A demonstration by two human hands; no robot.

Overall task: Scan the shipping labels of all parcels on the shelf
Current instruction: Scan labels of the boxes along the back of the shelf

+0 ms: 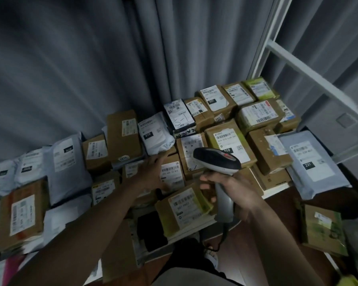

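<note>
Several cardboard boxes and white poly-bag parcels with shipping labels cover the shelf top. My right hand [225,188] grips the handle of a grey and black barcode scanner [217,159], whose head hangs over the boxes near the middle. My left hand [151,172] reaches forward with fingers spread and rests on a small brown box with a white label [172,174]. Just below the scanner lies a box with an orange-edged label [184,205]. Behind the scanner stands a box marked 010 [229,139].
Grey curtains hang behind the shelf. A white metal shelf frame [310,73] rises at the right. A large white poly bag marked 231 [312,162] lies at the right end, a green-brown box [322,228] lower right. The scanner's cable [223,236] hangs down over the floor.
</note>
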